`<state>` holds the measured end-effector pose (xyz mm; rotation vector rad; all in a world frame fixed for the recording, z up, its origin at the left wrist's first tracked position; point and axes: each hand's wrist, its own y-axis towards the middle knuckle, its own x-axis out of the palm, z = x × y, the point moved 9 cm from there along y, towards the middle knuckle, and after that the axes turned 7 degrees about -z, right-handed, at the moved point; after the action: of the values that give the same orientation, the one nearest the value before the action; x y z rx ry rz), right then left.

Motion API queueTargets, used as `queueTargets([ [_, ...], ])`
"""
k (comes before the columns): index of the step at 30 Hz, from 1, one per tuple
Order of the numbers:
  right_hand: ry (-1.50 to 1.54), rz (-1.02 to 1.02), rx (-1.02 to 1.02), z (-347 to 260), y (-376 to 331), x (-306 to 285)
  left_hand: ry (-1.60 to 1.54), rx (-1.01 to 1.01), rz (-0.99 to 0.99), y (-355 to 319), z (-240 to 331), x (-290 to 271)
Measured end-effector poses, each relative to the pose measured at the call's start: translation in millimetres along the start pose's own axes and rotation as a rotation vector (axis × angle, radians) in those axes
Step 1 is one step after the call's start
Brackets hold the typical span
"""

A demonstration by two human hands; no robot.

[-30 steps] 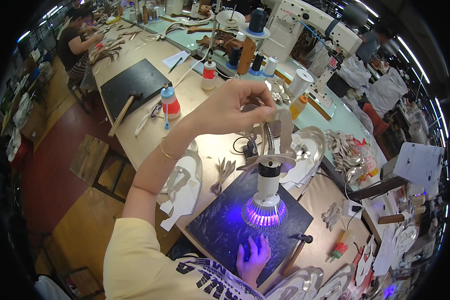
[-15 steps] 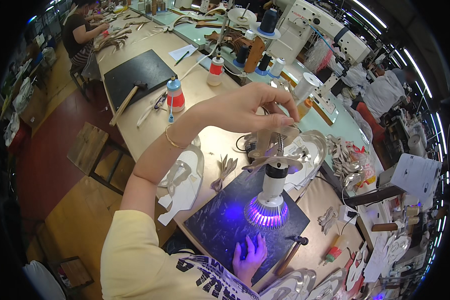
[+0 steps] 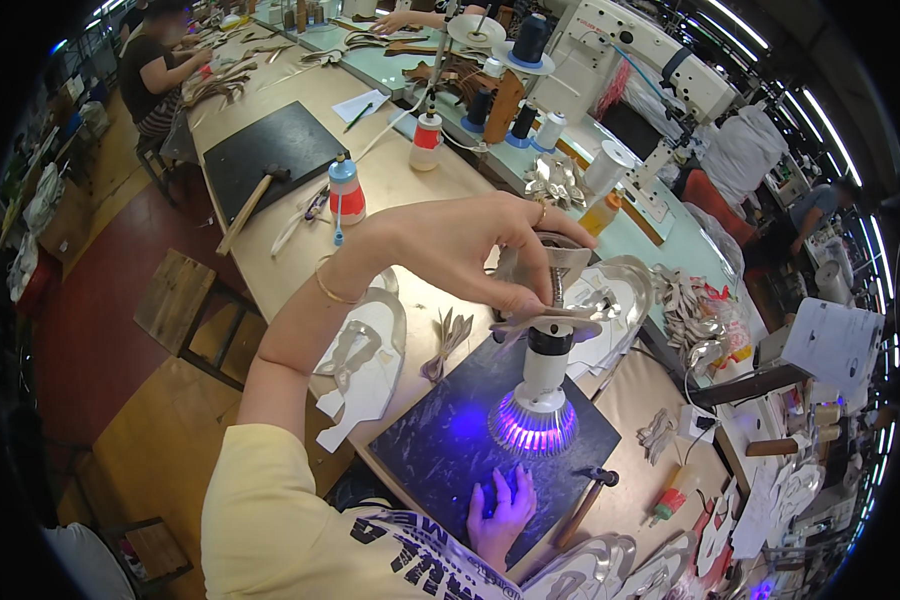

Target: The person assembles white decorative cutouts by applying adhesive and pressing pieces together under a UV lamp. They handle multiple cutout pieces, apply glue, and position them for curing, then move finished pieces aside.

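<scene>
Faces a broad tan surface (image 3: 630, 385), with a dark board (image 3: 420, 420) on it and, over that board, a lamp (image 3: 532, 425) lit violet. To judge by the pose, seems to be at the step of handling thin grey pieces (image 3: 582, 322) located at the lamp's neck, just above the lit head. Seemingly pinches their edge between thumb and fingers of the left hand (image 3: 480, 250), in a narrow grip. Rests the right hand (image 3: 500, 512) on the board near the lamp, with a wide grip and nothing visible in it. Probably calls next for a light, steady pinch, without knocking the lamp. Includes 4 bottles round about: a blue-capped bottle (image 3: 345, 190) and a red-banded bottle (image 3: 426, 143), too opaque for telling contents; an amber bottle (image 3: 600, 215), apparently with yellowish liquid inside; and, to the right, a green-tipped bottle (image 3: 667, 505) with unclear contents.
</scene>
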<state>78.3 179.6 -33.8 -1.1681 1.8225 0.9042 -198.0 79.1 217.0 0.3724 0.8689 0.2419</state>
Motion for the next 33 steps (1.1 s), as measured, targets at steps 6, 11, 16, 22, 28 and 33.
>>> queueTargets([
  [6,0.012,-0.007,0.000,-0.7,0.4,-0.2,-0.040,-0.095,0.089,-1.7,-6.1,-11.8],
  [11,0.016,-0.010,-0.002,-1.3,0.5,-0.5,-0.045,-0.093,0.105,-2.4,-5.6,-15.1],
  [16,0.010,-0.004,-0.001,-1.7,0.4,-1.4,-0.028,-0.087,0.151,-2.3,-7.0,-18.8],
  [22,0.020,-0.016,-0.001,-1.3,-0.1,-0.7,-0.019,-0.008,0.291,-8.8,10.2,-26.3],
  [28,0.009,-0.001,0.014,0.3,-0.4,-0.1,0.340,-0.059,0.214,-10.6,30.1,2.6],
  [33,0.019,-0.010,0.019,1.2,-0.5,0.4,0.314,-0.091,0.377,-14.3,20.6,-15.6],
])
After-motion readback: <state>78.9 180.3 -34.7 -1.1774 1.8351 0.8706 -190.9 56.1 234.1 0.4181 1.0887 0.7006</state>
